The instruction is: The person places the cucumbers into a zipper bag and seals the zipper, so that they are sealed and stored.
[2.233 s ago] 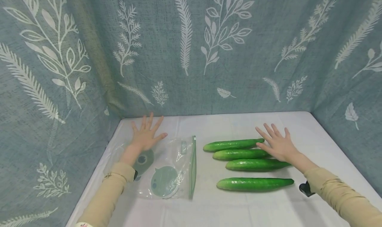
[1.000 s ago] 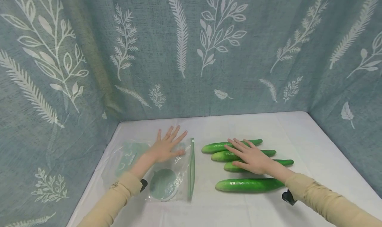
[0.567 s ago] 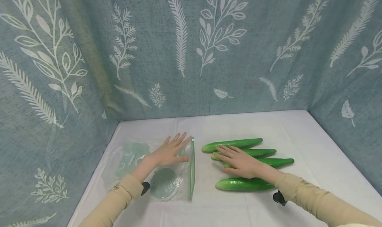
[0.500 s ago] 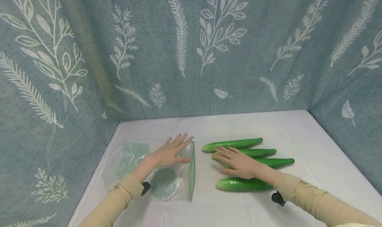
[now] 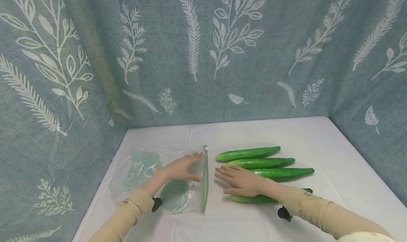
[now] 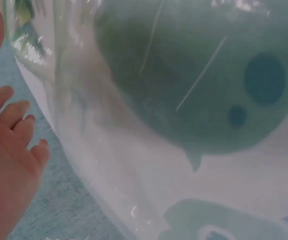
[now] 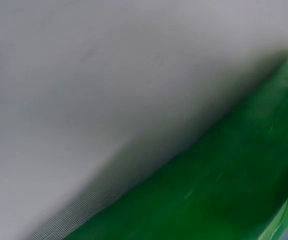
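A clear zip bag (image 5: 190,203) with green printed shapes lies flat on the left of the table, its green zip edge (image 5: 205,190) facing right. My left hand (image 5: 182,168) is over the bag, its fingertips and thumb close by the zip edge. In the left wrist view, that hand (image 6: 9,165) has loosely bent fingers with nothing between them, beside the bag (image 6: 149,120). Several green cucumbers (image 5: 248,153) lie side by side on the right. My right hand (image 5: 243,182), fingers extended, hovers around their left ends, partly hiding the nearest cucumber (image 5: 254,199). A cucumber (image 7: 209,185) fills the lower right wrist view.
White cloth (image 5: 222,228) covers the table. A blue-green curtain (image 5: 210,58) with white leaf prints stands behind it and along both sides. A dark wrist camera (image 5: 284,213) hangs under the right sleeve, and another (image 5: 157,204) under the left.
My left hand has moved right and nearer, from the bag's far side to its zip edge. My right hand has moved left and nearer across the cucumbers. Bag and cucumbers keep their places.
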`<action>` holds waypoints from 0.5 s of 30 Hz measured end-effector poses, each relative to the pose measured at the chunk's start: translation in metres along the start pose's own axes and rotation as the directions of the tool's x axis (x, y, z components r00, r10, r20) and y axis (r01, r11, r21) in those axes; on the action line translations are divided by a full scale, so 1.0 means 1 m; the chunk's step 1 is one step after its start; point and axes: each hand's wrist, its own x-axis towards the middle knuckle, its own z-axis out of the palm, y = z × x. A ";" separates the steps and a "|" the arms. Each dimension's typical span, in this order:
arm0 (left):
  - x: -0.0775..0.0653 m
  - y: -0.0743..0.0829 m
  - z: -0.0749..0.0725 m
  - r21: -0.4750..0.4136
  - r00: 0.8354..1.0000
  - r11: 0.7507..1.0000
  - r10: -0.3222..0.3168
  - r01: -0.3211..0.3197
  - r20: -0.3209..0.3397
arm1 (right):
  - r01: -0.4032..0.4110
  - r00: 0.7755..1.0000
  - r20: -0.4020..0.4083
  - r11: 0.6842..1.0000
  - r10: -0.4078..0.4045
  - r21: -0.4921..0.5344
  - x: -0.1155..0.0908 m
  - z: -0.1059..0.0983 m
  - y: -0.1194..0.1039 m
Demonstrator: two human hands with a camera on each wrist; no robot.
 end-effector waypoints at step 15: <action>0.006 0.005 0.014 0.019 0.999 1.000 -0.023 0.024 -0.038 | -0.007 0.992 0.127 0.999 0.011 -0.034 0.029 0.009 -0.020</action>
